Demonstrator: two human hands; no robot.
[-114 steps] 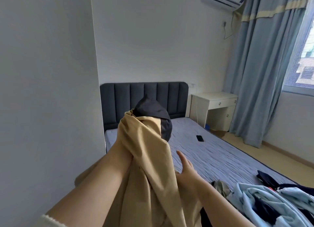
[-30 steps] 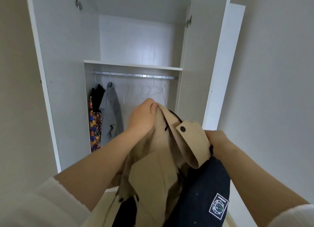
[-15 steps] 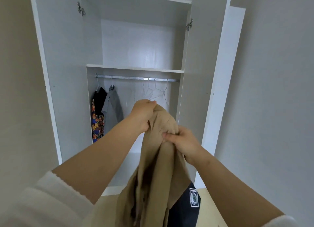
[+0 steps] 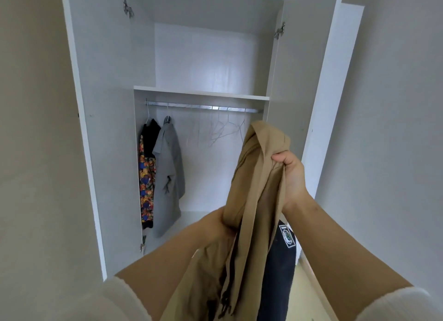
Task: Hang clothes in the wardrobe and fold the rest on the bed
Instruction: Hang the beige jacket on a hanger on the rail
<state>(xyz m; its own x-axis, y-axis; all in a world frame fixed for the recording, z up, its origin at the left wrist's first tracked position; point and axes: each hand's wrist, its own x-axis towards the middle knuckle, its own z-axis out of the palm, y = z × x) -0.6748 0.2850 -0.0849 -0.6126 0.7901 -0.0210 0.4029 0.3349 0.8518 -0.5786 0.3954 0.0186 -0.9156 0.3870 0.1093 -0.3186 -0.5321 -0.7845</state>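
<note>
- Two doors of the wardrobe [image 4: 107, 128] stood fully open, exposing a shelf [image 4: 201, 94] above a metal rail [image 4: 203, 107] that ran left to right.
- On the left end of the rail hung a grey shirt [image 4: 169, 176] and, just beside it, a dark garment with a bright patterned panel [image 4: 146, 174]; both were on hangers.
- Several empty wire hangers [image 4: 223, 128] hung from the middle to the right part of the rail, above and to the left of the raised grip.
- The tan coat [image 4: 256, 188] was held in front of the open wardrobe, bunched, its long axis running near vertical from the upper grip down past the bottom edge of the view. It was on no hanger and did not touch the rail.
- A dark navy garment [image 4: 278, 260] with a white patch hung behind the coat; what held it could not be determined.
- The right hand [image 4: 291, 176] was closed tight on a gather of the coat near its top and was the higher hand, nearer the empty hangers.
- The left hand [image 4: 215, 224] was closed around the coat lower down, its fingers largely hidden by cloth.
- Judgement: hanging was not yet done; the coat's collar must be found and a hanger drawn from up and to the left.
</note>
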